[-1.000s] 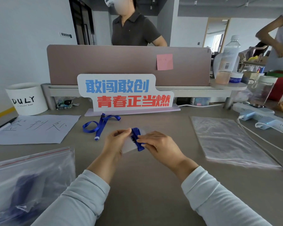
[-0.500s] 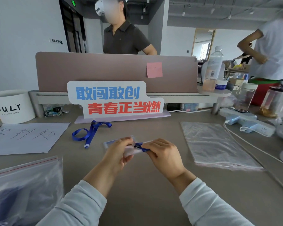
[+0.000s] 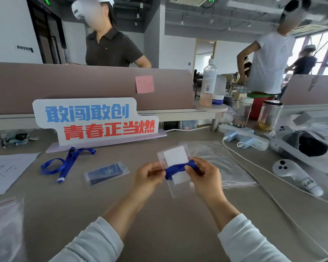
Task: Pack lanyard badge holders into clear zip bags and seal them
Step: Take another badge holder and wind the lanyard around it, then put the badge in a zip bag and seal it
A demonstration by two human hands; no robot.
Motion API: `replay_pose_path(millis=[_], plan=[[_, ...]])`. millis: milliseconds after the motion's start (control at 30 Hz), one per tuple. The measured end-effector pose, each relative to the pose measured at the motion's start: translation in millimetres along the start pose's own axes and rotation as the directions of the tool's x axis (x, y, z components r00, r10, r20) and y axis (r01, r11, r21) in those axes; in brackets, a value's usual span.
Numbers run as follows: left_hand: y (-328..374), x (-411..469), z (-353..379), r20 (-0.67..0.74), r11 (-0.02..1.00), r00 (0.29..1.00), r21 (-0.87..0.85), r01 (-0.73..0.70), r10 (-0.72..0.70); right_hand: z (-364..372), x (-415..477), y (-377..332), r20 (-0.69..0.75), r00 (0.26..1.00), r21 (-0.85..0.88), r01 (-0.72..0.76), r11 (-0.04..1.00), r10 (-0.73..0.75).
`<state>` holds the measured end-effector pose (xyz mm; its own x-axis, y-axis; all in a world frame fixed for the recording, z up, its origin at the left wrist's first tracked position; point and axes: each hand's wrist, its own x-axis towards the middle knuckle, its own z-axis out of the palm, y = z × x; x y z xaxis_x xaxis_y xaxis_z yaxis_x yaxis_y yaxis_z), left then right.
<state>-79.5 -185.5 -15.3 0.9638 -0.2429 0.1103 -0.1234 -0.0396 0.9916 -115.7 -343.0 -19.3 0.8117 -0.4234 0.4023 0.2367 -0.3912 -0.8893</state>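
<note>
Badge holder (image 3: pixel 175 157), clear plastic with white card inside, held above grey table (image 3: pixel 159 214) between both hands, blue lanyard (image 3: pixel 178 168) drawn across its middle, left hand (image 3: pixel 150 175) pinching one end, right hand (image 3: pixel 204 176) curled round the other, clear zip bags (image 3: pixel 220 163) lying flat just behind.

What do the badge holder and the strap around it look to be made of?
Badge holder: clear glossy plastic, it seems; the edges are see-through around a white insert, probably paper or card. Strap: blue woven fabric, matte, bunching softly where it wraps the holder.
</note>
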Motion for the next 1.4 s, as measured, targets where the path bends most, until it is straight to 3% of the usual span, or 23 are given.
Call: replay_pose_path(millis=[133,200,267,367,467,667,733,867,1100,1267,1400], plan=[[-8,13,36,0.042,1.0,0.999,-0.021,-0.018,0.019,-41,2,18,-0.105,0.988,-0.037,-0.117,0.992,0.112],[-19,23,54,0.034,0.997,0.998,0.061,-0.053,0.051,-62,1,29,-0.182,0.967,-0.031,-0.185,0.982,0.176],[-33,32,69,0.073,0.955,0.988,0.253,-0.153,0.139,-81,0,39,-0.239,0.947,-0.042,-0.233,0.972,0.216],[-41,38,80,0.277,0.704,0.92,0.593,-0.392,0.279,-101,-1,51,-0.284,0.928,-0.073,-0.273,0.959,0.242],[-35,40,89,0.457,0.529,0.834,0.646,-0.55,0.31,-110,-2,56,-0.309,0.912,-0.074,-0.307,0.949,0.271],[-30,48,104,0.536,0.329,0.784,0.713,-0.619,0.314,-117,-5,59,-0.335,0.902,0.001,-0.288,0.958,0.272],[-31,50,106,0.523,0.318,0.79,0.727,-0.609,0.319,-119,-5,60,-0.359,0.894,0.032,-0.274,0.961,0.267],[-36,51,107,0.438,0.395,0.817,0.722,-0.569,0.376,-126,-6,60,-0.393,0.878,0.108,-0.249,0.963,0.271],[-34,52,105,0.391,0.469,0.777,0.633,-0.617,0.494,-128,-9,53,-0.37,0.865,0.228,-0.268,0.936,0.338],[-31,48,106,0.411,0.343,0.695,0.652,-0.676,0.59,-128,-15,47,-0.352,0.865,0.267,-0.275,0.924,0.359],[-26,45,104,0.44,0.267,0.704,0.708,-0.654,0.558,-130,-22,43,-0.324,0.876,0.295,-0.266,0.918,0.358]])
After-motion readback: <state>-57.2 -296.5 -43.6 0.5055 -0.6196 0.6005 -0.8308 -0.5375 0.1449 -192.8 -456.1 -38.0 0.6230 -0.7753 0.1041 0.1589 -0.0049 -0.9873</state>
